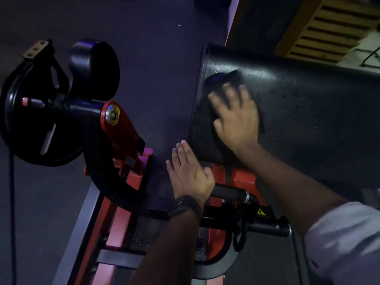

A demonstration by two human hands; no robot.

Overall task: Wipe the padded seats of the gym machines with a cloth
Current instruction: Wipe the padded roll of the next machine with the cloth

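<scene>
Gym floor, dim light: my right hand [236,118] lies flat on the black padded seat [308,112], fingers spread apart and straight, pressing a dark cloth [221,79] against the vinyl near the seat's left end. The cloth shows beyond my fingertips and under my palm, its edges hard to tell from the seat's own black surface; the hand itself is blurred. A pale sleeve [345,239] covers my right upper arm below the seat.

My left hand [189,173] is open just beside the seat's lower left corner, fingers straight and held together, the tips close to the seat's edge; whether they touch it I cannot tell. It holds nothing. A dark watch [186,205] sits on that wrist, and a black handle grip [228,193] runs out from under the hand's heel, below the seat.

Left of the seat, the machine's red frame [121,128] carries a curved black arm [98,171]. Further left of the seat are a round black roller pad [96,70] and a large black disc [26,120]. A yellow warning sticker [261,211] is visible beneath the seat, and dark flooring [154,38] lies above and to the seat's left
</scene>
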